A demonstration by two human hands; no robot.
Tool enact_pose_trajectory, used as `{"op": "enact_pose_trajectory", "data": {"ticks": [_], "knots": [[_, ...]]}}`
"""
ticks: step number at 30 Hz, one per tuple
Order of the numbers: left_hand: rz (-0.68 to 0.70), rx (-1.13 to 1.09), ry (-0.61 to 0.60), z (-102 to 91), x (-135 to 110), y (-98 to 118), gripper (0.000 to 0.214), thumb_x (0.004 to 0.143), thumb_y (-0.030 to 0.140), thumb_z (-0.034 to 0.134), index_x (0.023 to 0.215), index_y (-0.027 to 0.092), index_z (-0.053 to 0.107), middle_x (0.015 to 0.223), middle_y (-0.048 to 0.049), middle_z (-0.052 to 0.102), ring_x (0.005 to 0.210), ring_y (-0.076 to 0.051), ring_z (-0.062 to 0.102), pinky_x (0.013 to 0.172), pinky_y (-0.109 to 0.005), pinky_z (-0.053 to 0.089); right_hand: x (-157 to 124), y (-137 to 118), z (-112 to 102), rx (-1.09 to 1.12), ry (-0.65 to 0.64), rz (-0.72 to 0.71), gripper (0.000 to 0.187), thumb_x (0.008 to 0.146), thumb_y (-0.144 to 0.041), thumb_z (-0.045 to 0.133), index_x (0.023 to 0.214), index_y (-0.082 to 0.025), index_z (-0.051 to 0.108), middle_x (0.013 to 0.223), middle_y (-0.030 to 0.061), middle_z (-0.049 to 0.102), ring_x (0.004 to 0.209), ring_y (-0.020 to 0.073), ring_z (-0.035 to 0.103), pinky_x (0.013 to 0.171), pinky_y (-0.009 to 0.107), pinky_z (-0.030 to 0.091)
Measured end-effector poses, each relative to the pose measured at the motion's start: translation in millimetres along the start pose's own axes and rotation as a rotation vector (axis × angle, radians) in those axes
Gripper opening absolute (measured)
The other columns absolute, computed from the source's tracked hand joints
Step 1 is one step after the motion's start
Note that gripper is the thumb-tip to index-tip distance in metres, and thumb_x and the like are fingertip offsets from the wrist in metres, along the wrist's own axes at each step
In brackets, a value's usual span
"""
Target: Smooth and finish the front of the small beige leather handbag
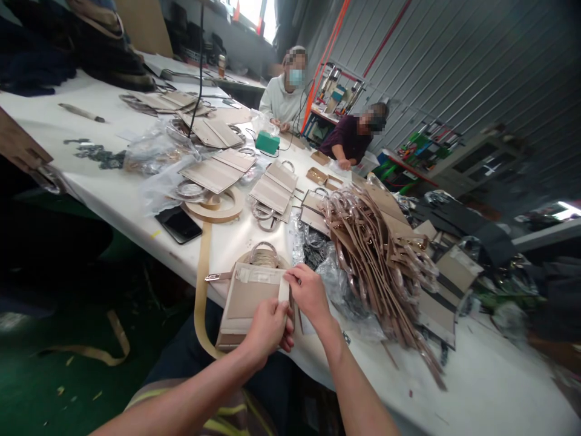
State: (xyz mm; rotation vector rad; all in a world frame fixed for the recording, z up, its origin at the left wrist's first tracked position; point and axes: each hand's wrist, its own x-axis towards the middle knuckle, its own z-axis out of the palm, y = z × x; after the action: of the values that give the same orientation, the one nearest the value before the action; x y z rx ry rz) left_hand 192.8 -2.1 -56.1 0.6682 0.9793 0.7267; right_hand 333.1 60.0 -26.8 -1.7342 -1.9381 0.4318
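A beige handbag (247, 298) with a round handle (265, 254) leans at the table's front edge, close to my lap. A short strap with a metal buckle (212, 277) sticks out on its left. Along the bag's right edge runs a narrow white strip (284, 289). My left hand (269, 327) is closed on the bag's right side, its thumb against the lower end of the strip. My right hand (309, 293) pinches the upper end of the strip at the bag's top right corner. The fingertips partly hide the strip's ends.
A roll of tan tape (227, 209) lies beyond, its loose end hanging off the table. Left of it is a black phone (178, 224). Flat beige bag pieces (275, 189) lie farther back. A heap of brown straps (372, 254) stands right. Two people sit across the table.
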Motion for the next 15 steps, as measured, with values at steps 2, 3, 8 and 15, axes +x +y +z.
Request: {"op": "enact_pose_trajectory", "data": {"ticks": [2,3,8,15], "knots": [[-0.004,-0.012,-0.005,0.4,0.4,-0.1,0.041,0.100,0.061,0.057,0.097,0.020,0.059,0.061,0.0044,0.062,0.043,-0.014,0.061,0.037,-0.024,0.050,0.4,0.2,1.1,-0.008,-0.004,0.006,0.022,0.107,-0.026,0.065,0.092,-0.027,0.081,0.098,0.0021,0.075,0.093,0.0214,0.071,0.089,0.034,0.050],[-0.008,-0.016,-0.006,0.8,0.9,-0.1,0.039,0.101,0.058,0.056,0.097,0.020,0.059,0.061,0.0044,0.062,0.043,-0.014,0.061,0.037,-0.024,0.050,0.8,0.0,1.4,-0.015,-0.006,0.007,0.022,0.107,-0.026,0.065,0.093,-0.026,0.082,0.099,0.0021,0.075,0.094,0.0213,0.072,0.089,0.034,0.050],[-0.028,-0.022,0.010,2.6,2.6,0.2,0.035,0.103,0.054,0.054,0.095,0.020,0.058,0.061,0.0041,0.062,0.042,-0.013,0.059,0.037,-0.023,0.049,2.2,-2.0,1.3,-0.075,-0.017,0.026,0.021,0.106,-0.025,0.066,0.093,-0.026,0.083,0.100,0.0018,0.077,0.094,0.0208,0.072,0.086,0.034,0.048],[-0.009,-0.015,0.019,2.7,0.8,-1.0,0.051,0.098,0.071,0.061,0.096,0.020,0.060,0.063,0.0031,0.064,0.044,-0.013,0.060,0.040,-0.024,0.050,3.6,-4.1,1.4,-0.161,-0.026,0.022,0.022,0.106,-0.028,0.068,0.091,-0.027,0.082,0.099,0.0018,0.077,0.089,0.0208,0.069,0.076,0.035,0.042]]}}
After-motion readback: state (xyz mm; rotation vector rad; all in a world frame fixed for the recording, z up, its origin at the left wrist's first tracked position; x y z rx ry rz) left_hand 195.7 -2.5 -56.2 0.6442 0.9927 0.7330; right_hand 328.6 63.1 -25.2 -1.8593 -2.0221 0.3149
